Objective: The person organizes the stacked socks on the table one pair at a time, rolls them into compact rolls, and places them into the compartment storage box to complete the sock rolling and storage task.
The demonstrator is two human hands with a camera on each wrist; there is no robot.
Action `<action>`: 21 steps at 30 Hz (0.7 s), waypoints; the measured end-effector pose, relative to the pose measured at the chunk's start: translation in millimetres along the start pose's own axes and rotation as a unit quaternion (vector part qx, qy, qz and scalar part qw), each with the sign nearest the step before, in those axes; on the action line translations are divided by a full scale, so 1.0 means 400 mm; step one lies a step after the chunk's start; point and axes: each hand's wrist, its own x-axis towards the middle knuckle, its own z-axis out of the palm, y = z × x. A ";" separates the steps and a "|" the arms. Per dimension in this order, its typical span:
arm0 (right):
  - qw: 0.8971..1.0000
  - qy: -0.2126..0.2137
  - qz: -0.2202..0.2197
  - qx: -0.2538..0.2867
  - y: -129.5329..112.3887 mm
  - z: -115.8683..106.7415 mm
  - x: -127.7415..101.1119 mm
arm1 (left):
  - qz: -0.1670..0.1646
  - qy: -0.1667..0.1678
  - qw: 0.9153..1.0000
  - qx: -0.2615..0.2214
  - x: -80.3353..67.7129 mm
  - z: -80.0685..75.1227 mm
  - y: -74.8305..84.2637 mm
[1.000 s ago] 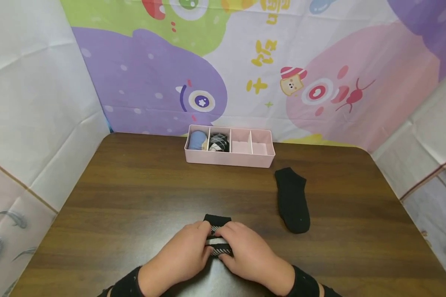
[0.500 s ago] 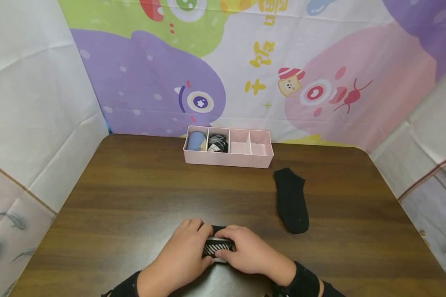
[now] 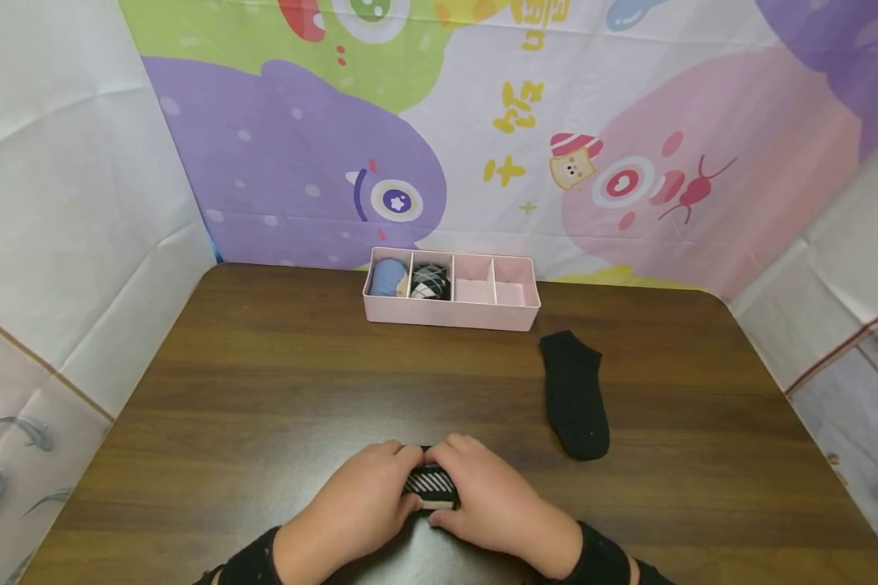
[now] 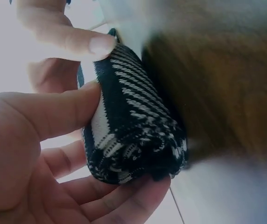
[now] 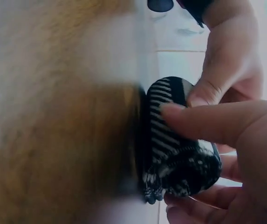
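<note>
A rolled black-and-white striped sock (image 3: 430, 483) lies on the brown table (image 3: 263, 390) near its front edge. My left hand (image 3: 369, 504) grips its left side and my right hand (image 3: 483, 500) grips its right side. In the left wrist view the sock roll (image 4: 133, 126) sits between thumb and curled fingers (image 4: 124, 200). The right wrist view shows the roll (image 5: 175, 144) with a finger (image 5: 208, 121) pressed across it. A flat black sock (image 3: 574, 396) lies to the right, apart from both hands.
A pink divided tray (image 3: 454, 314) stands at the table's back edge. Its left compartments hold a blue sock roll (image 3: 389, 277) and a black-and-white diamond sock roll (image 3: 431, 281); the two right compartments show bare bottoms. Cartoon-printed cloth walls surround the table.
The striped sock has been rolled toward me: the black end that stuck out beyond my fingers is now tucked in, and both hands have closed tighter over the roll.
</note>
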 end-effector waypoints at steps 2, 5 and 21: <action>0.999 0.011 -0.007 -0.036 -0.009 0.002 -0.001 | -0.005 0.003 1.000 -0.004 0.003 0.003 -0.004; 0.997 0.025 -0.015 -0.074 -0.017 0.005 -0.001 | -0.011 0.011 1.000 -0.012 0.006 0.006 -0.009; 1.000 -0.008 0.005 -0.019 0.009 -0.009 0.002 | -0.041 -0.010 0.999 -0.011 0.006 0.006 -0.005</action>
